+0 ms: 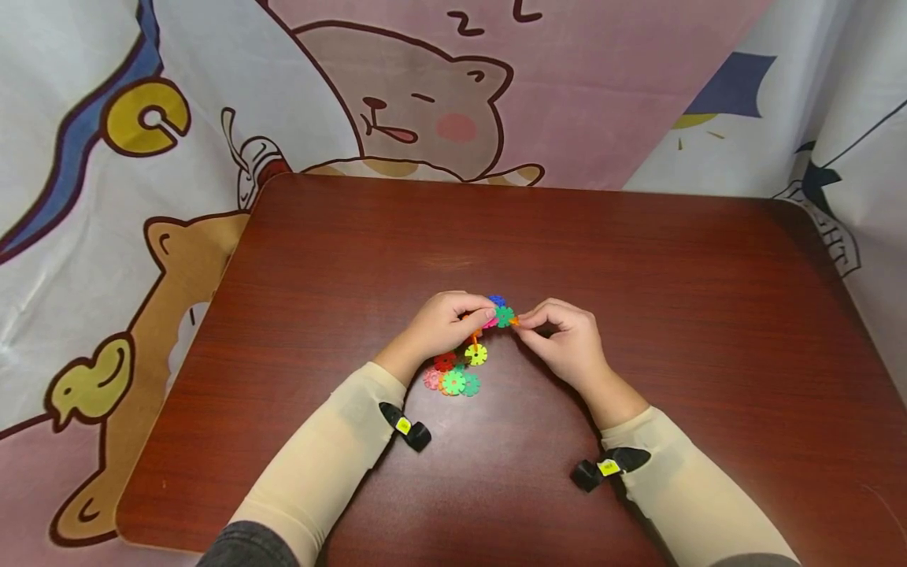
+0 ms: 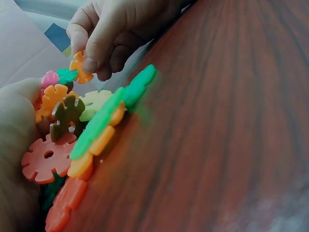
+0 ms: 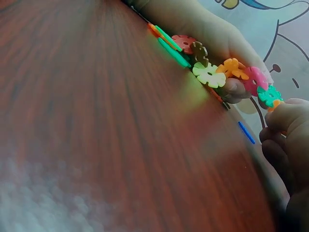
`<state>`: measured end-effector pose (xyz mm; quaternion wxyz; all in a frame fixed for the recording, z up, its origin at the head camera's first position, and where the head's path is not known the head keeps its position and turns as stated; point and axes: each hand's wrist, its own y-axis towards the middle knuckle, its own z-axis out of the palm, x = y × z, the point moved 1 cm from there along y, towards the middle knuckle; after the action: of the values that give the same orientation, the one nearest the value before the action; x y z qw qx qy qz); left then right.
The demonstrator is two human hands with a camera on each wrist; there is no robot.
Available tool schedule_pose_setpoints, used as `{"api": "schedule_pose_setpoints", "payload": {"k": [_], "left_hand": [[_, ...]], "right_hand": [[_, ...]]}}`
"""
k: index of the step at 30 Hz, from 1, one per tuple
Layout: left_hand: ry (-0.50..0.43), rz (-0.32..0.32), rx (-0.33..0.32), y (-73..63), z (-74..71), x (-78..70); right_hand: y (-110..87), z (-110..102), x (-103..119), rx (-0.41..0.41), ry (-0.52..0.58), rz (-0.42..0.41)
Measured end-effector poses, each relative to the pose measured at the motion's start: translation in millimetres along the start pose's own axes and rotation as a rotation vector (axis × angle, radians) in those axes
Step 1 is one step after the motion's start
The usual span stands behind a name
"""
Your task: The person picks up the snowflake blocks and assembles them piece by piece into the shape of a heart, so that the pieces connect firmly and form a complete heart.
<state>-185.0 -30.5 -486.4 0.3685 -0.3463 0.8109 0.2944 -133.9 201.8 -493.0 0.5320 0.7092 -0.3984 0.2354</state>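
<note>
My left hand (image 1: 446, 319) pinches the pink disc (image 3: 255, 81) of a chain of notched, flower-shaped plastic linking discs. Along the chain, an orange disc (image 3: 232, 68), a pale yellow disc (image 3: 209, 75), a brown disc (image 2: 67, 117) and a red disc (image 2: 49, 157) hang toward the table. Beyond the pink one sits a teal disc (image 1: 504, 316). Between thumb and fingertips, my right hand (image 1: 567, 339) pinches another orange disc (image 2: 81, 67), right at the teal disc's edge. The right fingers hide much of this orange disc in the right wrist view.
Loose discs lie in a small pile below the left hand, among them a light green disc (image 1: 453, 383) and a pink disc (image 1: 431, 379). Behind the teal disc, a blue disc (image 1: 497, 300) lies on the brown wooden table (image 1: 638, 276). A printed cartoon cloth hangs behind.
</note>
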Motion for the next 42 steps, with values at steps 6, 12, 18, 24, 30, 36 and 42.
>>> {"api": "schedule_pose_setpoints", "payload": {"k": [6,12,18,24,30,36,42], "left_hand": [[-0.013,-0.007,0.009,1.3,0.8,-0.2],[-0.021,-0.027,0.007,1.2,0.4,-0.3],[-0.024,-0.035,0.002,0.7,-1.0,-1.1],[-0.01,-0.034,0.019,0.7,-0.6,-2.5],[-0.041,-0.046,0.003,-0.1,1.1,-0.3],[-0.206,-0.097,-0.069,-0.1,0.5,-0.9],[-0.312,-0.142,-0.164,-0.7,-0.6,-2.0]], "right_hand": [[0.1,1.2,5.8,-0.069,-0.024,-0.003],[-0.3,2.9,8.8,-0.09,-0.029,0.009],[-1.2,5.4,12.2,-0.1,-0.068,0.011],[-2.6,8.6,14.6,-0.116,-0.099,-0.032],[-2.4,11.0,13.2,-0.108,-0.099,-0.031],[-1.5,9.7,7.2,-0.045,-0.158,0.051],[-1.2,9.4,4.2,0.277,-0.454,0.095]]}}
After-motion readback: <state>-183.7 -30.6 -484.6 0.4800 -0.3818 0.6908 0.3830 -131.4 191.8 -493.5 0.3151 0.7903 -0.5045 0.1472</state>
